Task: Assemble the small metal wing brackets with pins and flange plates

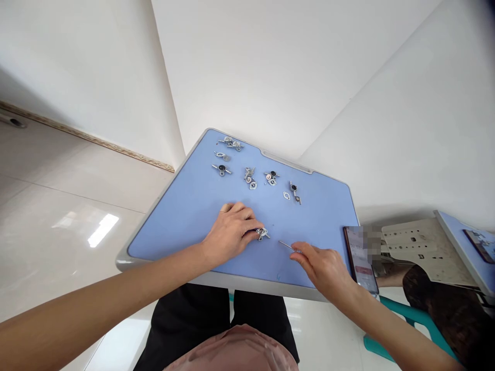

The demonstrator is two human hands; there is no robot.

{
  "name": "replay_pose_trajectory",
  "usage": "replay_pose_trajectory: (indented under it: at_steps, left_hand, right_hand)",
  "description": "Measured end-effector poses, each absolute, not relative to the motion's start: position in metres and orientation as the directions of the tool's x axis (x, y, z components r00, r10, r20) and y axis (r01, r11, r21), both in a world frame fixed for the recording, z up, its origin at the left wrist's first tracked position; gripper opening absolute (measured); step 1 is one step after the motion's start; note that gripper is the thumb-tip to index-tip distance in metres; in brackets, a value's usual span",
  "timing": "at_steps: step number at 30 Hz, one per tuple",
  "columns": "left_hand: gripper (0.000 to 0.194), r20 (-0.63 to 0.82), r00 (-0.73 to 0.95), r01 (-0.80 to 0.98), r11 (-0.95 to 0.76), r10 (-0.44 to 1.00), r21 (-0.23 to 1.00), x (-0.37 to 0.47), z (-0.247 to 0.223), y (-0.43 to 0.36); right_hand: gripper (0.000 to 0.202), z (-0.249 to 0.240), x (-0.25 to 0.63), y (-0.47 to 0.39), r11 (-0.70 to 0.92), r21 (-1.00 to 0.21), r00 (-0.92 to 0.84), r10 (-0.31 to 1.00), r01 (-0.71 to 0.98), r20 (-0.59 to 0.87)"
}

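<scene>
Metal pc pinched in L hand, rod gripped in R hand, parts beyond, phone nearby

At the right edge of the blue table, a phone; nearby, a teal seat; farther right, another phone on a second tabletop; white walls behind.

The left hand hides part of a small metal piece. The right hand covers one end of a thin rod. Text on the nearer phone is unreadable.
</scene>
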State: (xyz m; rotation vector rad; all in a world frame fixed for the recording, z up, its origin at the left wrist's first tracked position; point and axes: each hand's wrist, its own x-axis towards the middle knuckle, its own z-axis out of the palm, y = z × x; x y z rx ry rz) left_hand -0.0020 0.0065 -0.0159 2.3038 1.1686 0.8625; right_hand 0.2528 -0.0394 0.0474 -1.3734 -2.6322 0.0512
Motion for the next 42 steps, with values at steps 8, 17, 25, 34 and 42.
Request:
replay_pose_trajectory:
  at_steps: [8, 17, 25, 34, 42]
  left_hand:
    - [0.031, 0.294, 0.426, 0.615, -0.512, 0.856, 0.599, -0.003, -0.012, 0.006]
    - [0.008, 0.363, 0.178, 0.79, -0.353, 0.915, 0.502, 0.001, 0.005, -0.047]
    - [0.024, 0.288, 0.126, 0.825, -0.261, 0.949, 0.5, 0.011, 0.002, -0.039]
    - [0.035, 0.232, 0.057, 0.804, -0.182, 0.971, 0.567, 0.02, -0.008, -0.035]
    - [0.032, 0.247, 0.113, 0.812, -0.233, 0.962, 0.535, 0.015, -0.009, -0.031]
  right_hand:
    - [0.036, 0.026, 0.216, -0.01, 0.394, -0.55, -0.374, 0.915, 0.736, 0.154]
    - [0.038, -0.002, 0.185, -0.033, 0.382, -0.522, -0.295, 0.924, 0.763, 0.245]
    - [0.044, 0.006, 0.201, -0.054, 0.052, -0.881, -0.154, 0.988, 0.47, -0.023]
    - [0.038, 0.0, 0.194, -0.002, 0.26, -0.793, -0.319, 0.944, 0.551, 0.088]
    - [0.038, -0.003, 0.195, -0.013, 0.187, -0.814, -0.245, 0.968, 0.55, 0.057]
